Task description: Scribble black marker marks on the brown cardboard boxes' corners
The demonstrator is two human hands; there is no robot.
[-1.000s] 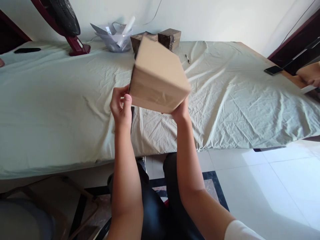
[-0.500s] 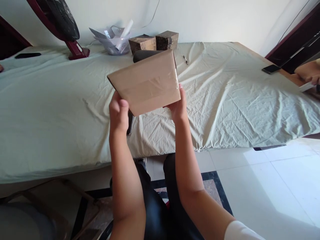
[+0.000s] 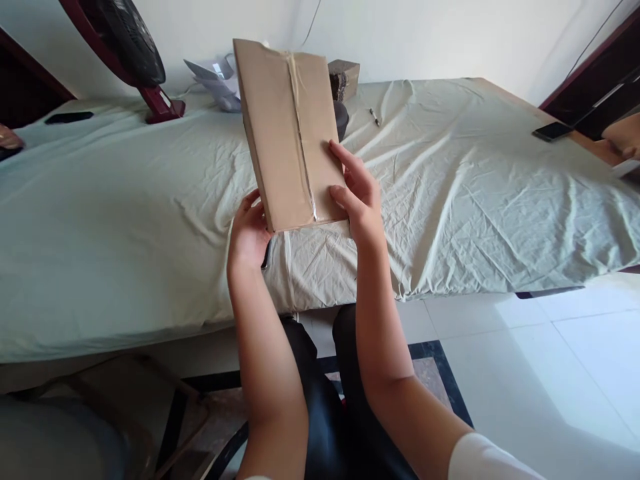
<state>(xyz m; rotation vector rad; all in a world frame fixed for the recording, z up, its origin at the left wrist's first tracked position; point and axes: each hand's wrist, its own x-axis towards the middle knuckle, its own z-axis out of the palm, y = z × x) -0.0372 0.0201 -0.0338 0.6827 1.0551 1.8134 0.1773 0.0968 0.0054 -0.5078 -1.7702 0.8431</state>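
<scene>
A brown cardboard box [image 3: 280, 140] is held up above the cloth-covered table [image 3: 450, 220], its taped seam running lengthwise down the face turned to me. My right hand [image 3: 361, 193] grips the right edge, with thumb and a finger on the seamed face. At the lower left corner, my left hand [image 3: 250, 230] supports the box from the side and below; some of its fingers are hidden behind the cardboard. Under the box near my left wrist, a dark phone-like object [image 3: 267, 255] shows only in part.
A fan [image 3: 145, 67] stands at the back left, beside a clear plastic basket [image 3: 225, 90]. Behind the held box are a smaller box [image 3: 347, 77] and a dark rounded object [image 3: 341, 120]. A pen [image 3: 375, 117] and a phone [image 3: 552, 131] lie farther right. Other people's hands show at both edges.
The box has been turned in my hands, from a plain wide side to the upright face with the taped seam. My right hand has shifted its grip onto the right edge.
</scene>
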